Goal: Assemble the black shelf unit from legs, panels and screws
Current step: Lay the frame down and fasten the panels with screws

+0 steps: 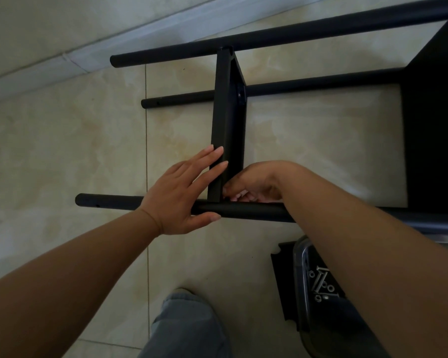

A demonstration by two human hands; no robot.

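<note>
The black shelf unit lies on its side on the tiled floor. Three round black legs run left to right: a far leg (243,40), a middle leg (192,98) and a near leg (109,202). A black panel (226,112) stands on edge between the far and near legs. My left hand (181,195) lies with straight fingers against the panel's left face, thumb under the near leg. My right hand (256,187) is curled at the panel's near right corner, fingers tucked behind the leg; what they hold is hidden. A second panel (432,125) fills the right.
A clear plastic container (311,285) with several silver screws (321,282) sits on another black part (282,280) at the lower right, partly under my right forearm. My knee in jeans (184,324) is at the bottom centre. A pale baseboard (88,58) runs along the wall at top left.
</note>
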